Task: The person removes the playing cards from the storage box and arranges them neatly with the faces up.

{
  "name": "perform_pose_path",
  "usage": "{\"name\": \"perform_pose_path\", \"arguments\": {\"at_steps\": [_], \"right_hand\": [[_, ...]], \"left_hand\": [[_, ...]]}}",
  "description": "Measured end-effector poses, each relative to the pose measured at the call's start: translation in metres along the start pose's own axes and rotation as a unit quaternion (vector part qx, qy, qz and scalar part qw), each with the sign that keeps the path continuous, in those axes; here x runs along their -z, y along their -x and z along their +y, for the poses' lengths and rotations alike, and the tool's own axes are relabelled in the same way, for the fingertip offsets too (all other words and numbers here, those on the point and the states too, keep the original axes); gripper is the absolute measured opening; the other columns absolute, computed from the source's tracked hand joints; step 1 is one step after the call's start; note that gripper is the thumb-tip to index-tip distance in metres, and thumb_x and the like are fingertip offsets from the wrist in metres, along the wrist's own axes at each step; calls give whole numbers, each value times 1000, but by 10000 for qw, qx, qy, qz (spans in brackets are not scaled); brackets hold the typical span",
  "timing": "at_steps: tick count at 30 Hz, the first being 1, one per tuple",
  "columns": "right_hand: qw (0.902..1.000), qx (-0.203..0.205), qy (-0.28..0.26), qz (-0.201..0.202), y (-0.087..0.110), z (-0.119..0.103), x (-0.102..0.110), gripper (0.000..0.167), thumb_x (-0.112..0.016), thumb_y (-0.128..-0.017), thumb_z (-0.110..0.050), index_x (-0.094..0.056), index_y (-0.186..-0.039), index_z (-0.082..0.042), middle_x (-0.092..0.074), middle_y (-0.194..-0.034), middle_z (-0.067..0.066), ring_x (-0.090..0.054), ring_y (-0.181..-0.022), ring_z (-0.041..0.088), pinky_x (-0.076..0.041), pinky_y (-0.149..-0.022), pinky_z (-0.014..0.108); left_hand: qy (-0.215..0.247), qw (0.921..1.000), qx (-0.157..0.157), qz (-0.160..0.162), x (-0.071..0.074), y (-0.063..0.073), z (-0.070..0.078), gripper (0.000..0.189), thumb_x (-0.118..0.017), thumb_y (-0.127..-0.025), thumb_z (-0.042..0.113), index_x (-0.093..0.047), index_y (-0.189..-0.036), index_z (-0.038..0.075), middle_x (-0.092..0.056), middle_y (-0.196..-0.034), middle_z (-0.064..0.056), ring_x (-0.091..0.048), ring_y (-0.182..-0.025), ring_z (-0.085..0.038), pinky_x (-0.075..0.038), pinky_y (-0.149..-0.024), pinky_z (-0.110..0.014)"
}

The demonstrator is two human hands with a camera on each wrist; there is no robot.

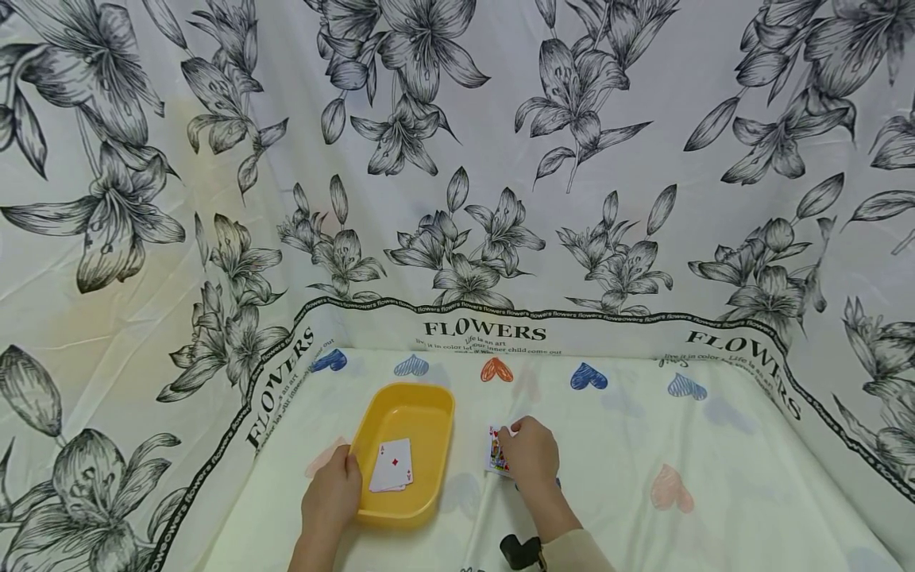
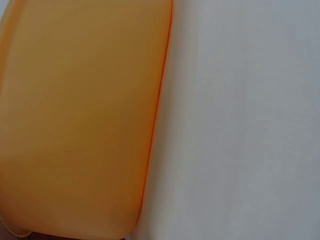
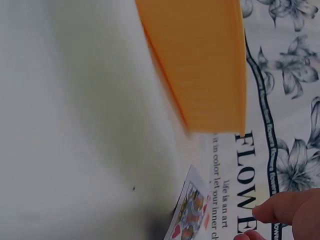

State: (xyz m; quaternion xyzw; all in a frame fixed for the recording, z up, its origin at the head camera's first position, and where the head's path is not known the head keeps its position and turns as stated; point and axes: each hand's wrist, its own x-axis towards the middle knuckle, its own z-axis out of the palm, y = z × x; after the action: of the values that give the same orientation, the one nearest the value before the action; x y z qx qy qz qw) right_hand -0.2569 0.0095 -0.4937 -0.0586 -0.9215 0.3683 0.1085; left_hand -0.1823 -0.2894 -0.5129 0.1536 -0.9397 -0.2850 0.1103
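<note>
My left hand (image 1: 333, 489) grips the left rim of a yellow plastic tray (image 1: 442, 445), thumb over the edge. In the tray lie playing cards, the ace of diamonds (image 1: 391, 464) on top and another card's edge peeking out beneath. To the right of the tray, my right hand (image 1: 530, 454) pinches a face card of hearts (image 1: 495, 457), its fingers covering the card's right side. The right wrist view has this playing card (image 3: 192, 212) tilted over the cloth, its lower part cut off by the frame. The tray's outer wall (image 2: 85, 120) fills much of the left wrist view.
A pale cloth (image 1: 586, 492) printed with hearts covers the surface. Behind and at both sides hangs a white curtain (image 1: 500, 159) with black flower drawings and a lettered band. A black strap device (image 1: 520, 551) sits at my right wrist, by a light sleeve (image 1: 576, 551).
</note>
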Motion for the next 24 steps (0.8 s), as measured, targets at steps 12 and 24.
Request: {"name": "perform_pose_path", "arguments": {"at_steps": [12,24], "right_hand": [[9980,440,-438,-130,14,-41,-15,18,-76,-89,-21,-69,-86,-5,-61,-67,-1,-56,-61,17,-49,-59,37],[9946,502,-612,-668,26,-74,-29,20,-75,-91,-23,-69,-91,-4,-61,-73,1,-54,-62,16,-49,-59,33]], "left_hand": [[-21,10000,-28,79,1,1,-2,40,-41,-106,19,-57,-133,-6,-68,-120,-26,-68,-96,-43,-51,-83,-63],[27,10000,0,13,3,2,2,40,-42,-106,18,-57,-134,-7,-67,-123,-27,-67,-101,-46,-50,-86,-63]]}}
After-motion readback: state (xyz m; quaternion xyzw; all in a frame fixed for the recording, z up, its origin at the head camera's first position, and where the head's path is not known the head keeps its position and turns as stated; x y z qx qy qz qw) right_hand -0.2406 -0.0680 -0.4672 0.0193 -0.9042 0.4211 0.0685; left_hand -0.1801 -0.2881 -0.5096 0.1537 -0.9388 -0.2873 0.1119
